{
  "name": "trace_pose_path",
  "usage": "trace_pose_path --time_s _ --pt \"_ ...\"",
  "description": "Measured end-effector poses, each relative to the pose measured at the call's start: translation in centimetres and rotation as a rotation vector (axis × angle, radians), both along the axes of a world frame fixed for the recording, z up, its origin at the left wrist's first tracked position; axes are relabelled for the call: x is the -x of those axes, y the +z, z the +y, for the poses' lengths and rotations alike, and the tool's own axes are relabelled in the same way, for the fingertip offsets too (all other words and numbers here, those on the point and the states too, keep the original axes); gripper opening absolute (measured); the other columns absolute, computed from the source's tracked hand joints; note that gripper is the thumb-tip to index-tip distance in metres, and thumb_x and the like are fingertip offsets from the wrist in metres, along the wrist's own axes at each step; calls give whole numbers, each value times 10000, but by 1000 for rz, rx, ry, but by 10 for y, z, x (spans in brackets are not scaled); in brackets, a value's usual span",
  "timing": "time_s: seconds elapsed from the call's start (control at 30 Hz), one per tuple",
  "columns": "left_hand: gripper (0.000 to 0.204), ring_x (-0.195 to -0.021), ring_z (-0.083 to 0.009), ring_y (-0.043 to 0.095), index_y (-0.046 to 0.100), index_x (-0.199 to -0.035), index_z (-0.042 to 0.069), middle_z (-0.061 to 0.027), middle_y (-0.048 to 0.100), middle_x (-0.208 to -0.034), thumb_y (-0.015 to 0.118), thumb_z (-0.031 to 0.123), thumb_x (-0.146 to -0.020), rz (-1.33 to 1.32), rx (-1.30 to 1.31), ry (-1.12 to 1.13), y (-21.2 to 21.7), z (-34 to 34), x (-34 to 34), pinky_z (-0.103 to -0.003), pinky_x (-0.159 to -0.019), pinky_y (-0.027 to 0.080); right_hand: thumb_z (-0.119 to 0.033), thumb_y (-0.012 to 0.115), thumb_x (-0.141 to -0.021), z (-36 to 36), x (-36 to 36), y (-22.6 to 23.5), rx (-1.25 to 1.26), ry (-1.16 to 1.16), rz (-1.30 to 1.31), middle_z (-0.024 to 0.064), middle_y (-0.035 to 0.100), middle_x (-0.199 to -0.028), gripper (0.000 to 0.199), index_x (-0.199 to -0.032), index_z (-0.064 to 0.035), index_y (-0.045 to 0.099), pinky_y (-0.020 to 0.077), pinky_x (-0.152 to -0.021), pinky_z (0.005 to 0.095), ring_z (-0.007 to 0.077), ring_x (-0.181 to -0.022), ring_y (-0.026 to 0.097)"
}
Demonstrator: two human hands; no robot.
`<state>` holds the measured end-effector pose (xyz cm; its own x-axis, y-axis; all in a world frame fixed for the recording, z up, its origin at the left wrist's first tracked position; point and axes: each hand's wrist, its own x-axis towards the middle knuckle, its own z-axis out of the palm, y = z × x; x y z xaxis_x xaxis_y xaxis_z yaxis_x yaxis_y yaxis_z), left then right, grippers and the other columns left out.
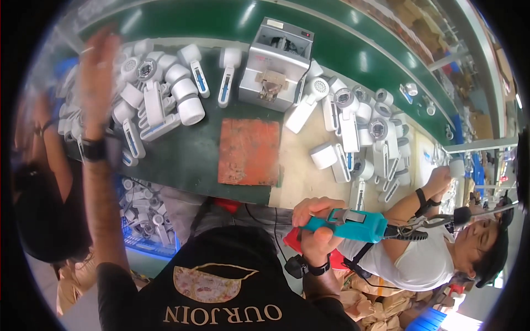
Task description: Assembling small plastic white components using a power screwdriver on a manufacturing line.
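Observation:
My right hand (319, 229) grips a teal electric screwdriver (359, 225) whose body points right, its rear end joined to a cable and a hanging hook. My left hand (99, 71) is raised at the far left, over a heap of white handheld appliances shaped like small hair dryers (160, 102). Motion smears its fingers, so their grip cannot be made out. Round heads and slim handles with blue strips show on these appliances. In front of me, a worn red mat (249, 151) lies on the bench, with a grey metal screw feeder (276, 66) behind it.
More white appliances (353, 121) cover the bench's right side. A blue crate (146, 243) full of white parts stands below the bench at left. One co-worker (411, 243) at right holds a white piece; another (49, 204) is at left. A green ledge (353, 41) runs along the back.

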<state>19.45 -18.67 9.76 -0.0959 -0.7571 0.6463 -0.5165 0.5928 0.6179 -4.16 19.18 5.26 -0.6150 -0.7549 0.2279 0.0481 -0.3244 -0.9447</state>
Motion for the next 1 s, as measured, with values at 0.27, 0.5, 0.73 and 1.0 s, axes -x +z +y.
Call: trace_pose_path --time_s 0.27,0.5,0.73,1.0 --pt "251 -823 -287 615 665 -1016 54 -87 632 -846 731 209 -830 -276 61 -798 -44 180 192 -378 -740 512 -609 668 -845 27 8 5 -14 124 -2 70 525 -674 652 -1032 -17 470 416 -500 319 186 -542 508" --pt "359 -966 -282 559 607 -1115 41 -114 564 -1017 693 224 -819 -174 319 -949 -110 204 252 -416 -832 476 -591 683 -847 31 9 0 6 89 -35 77 532 -681 658 -1062 -5 471 410 -488 308 201 -573 531" --pt "434 -1234 -301 475 601 -1164 51 -118 536 -1180 640 162 -746 -409 369 -1138 -124 203 248 -444 -1073 370 -598 669 -854 45 21 -9 -3 187 124 79 540 -671 654 -1059 -7 478 430 -507 308 185 -572 530" --pt "379 -1283 -311 446 648 -1093 58 -92 567 -1110 642 317 -817 -572 165 -982 -94 243 222 -481 -1122 304 -641 630 -849 39 25 -5 -33 115 48 76 518 -658 701 -1049 5 448 411 -471 292 184 -533 512"
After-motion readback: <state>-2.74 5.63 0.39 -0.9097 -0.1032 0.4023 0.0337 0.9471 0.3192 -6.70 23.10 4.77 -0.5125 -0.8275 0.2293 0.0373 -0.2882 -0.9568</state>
